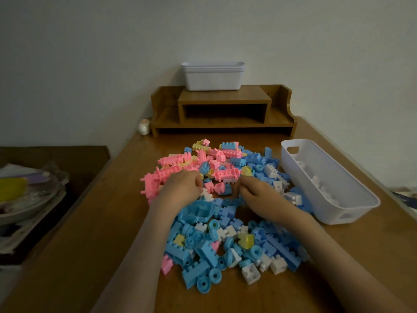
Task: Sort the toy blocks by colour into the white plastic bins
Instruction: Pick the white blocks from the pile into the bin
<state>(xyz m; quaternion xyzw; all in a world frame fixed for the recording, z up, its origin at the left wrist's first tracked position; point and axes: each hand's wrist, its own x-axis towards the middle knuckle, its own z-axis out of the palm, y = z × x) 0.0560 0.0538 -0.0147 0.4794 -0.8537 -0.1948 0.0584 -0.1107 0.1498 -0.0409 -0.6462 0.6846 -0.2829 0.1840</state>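
Blocks (pixel 225 224): mixed heap, mid-desk (pixel 101 245). Bin (pixel 365 213): right of heap, whites inside. Left hand (pixel 180 190), right hand (pixel 257 197): fingers (pixel 197 180) curled in heap; contents, I cannot tell. I pinch whites singly, lift clear, then drop.

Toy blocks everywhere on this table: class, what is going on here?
A person is sorting a mixed heap of toy blocks on a wooden table. The left hand and right hand reach into its middle, fingers curled; whether they hold anything is hidden. A white bin right of the heap holds white blocks. A stack of white bins sits on the wooden shelf behind. Pink, blue and yellow pieces remain unsorted.
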